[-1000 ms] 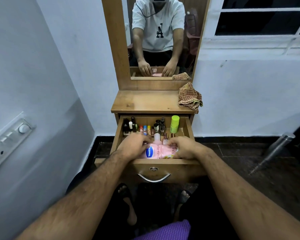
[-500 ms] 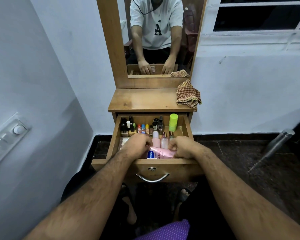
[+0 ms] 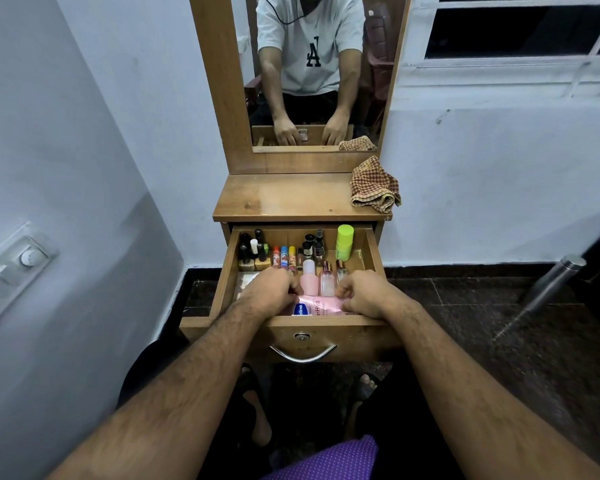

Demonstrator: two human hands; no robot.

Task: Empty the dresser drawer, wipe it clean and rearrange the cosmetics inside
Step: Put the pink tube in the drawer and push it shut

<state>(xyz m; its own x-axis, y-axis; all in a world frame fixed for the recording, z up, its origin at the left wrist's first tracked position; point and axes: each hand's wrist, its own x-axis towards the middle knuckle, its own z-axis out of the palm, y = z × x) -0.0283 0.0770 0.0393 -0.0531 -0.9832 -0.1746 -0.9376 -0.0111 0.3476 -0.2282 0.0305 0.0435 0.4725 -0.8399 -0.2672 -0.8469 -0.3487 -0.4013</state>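
Observation:
The wooden dresser drawer stands pulled open. Along its back are several small bottles and lip balms, dark nail polish bottles and a lime green stick. In front of those stand a pink bottle and clear perfume bottles. A pink Vaseline tube lies on its side against the drawer's front wall. My left hand grips its left end and my right hand pinches its right end. A flat clear packet shows left of my left hand.
A checked cloth lies bunched on the right of the dresser top. A mirror rises behind it. A wall with a switch plate is close on the left. A metal rod leans at the right on the dark floor.
Both hands have drawn the pink tube back toward the drawer's front wall, so less of it shows. The upright pink and clear bottles behind it have come into view.

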